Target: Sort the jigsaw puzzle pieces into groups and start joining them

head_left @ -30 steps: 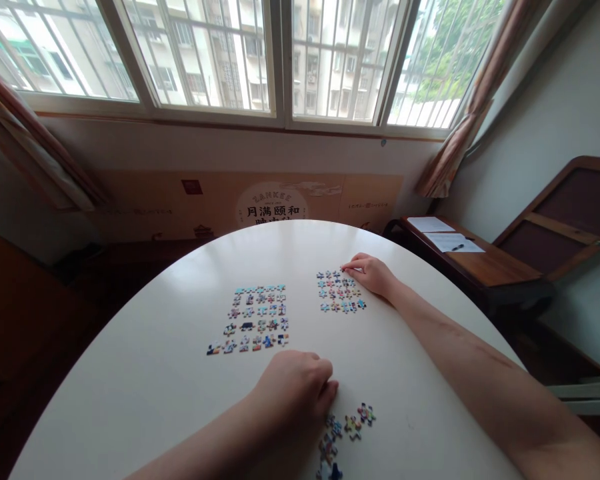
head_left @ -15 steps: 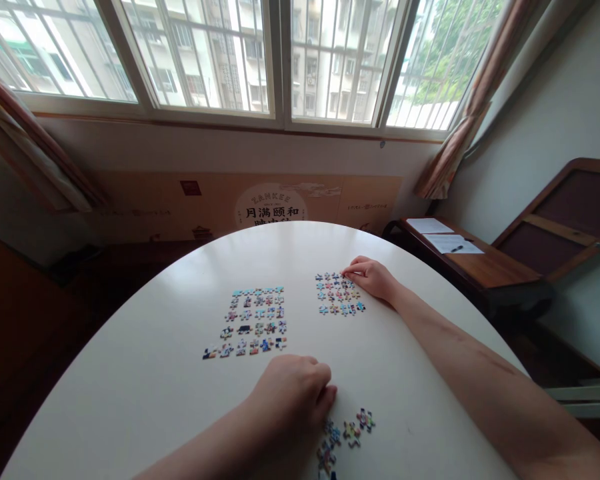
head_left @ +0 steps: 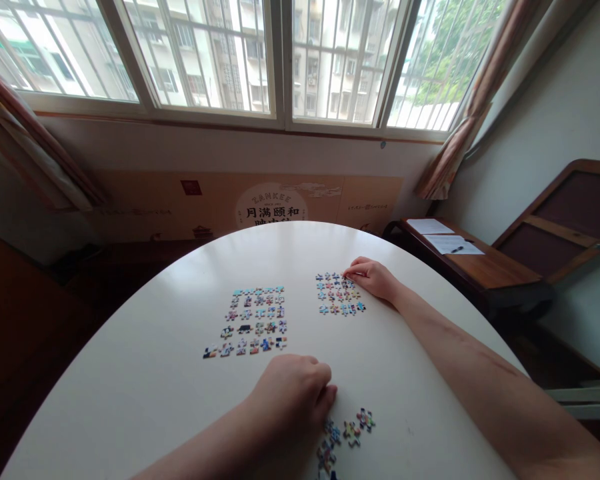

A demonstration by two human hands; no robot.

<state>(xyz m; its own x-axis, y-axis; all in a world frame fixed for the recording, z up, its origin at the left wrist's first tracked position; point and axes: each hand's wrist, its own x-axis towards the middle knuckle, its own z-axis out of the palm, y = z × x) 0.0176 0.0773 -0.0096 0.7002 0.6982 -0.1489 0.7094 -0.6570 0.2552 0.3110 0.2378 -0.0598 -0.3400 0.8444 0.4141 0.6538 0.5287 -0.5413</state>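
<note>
On the round white table, my right hand [head_left: 373, 277] reaches to the far right corner of a small block of spaced jigsaw pieces [head_left: 336, 294]. Its thumb and index finger are pinched on a puzzle piece [head_left: 345, 275], mostly covered by the fingertips. Closer to me, my left hand [head_left: 300, 387] rests curled on the table, its fingers folded under and their inner side hidden. Several loose jigsaw pieces [head_left: 351, 433] lie just right of it, partly overlapping at the lower edge. Left of centre, a larger group of jigsaw pieces [head_left: 259, 313] lies in spaced rows.
The white table's [head_left: 130, 373] curved far edge faces a wall under barred windows [head_left: 340, 60]. Beyond it on the right stands a wooden bench [head_left: 500, 267] with papers [head_left: 453, 244] and a dark pen. A printed cardboard panel [head_left: 210, 207] leans behind the table.
</note>
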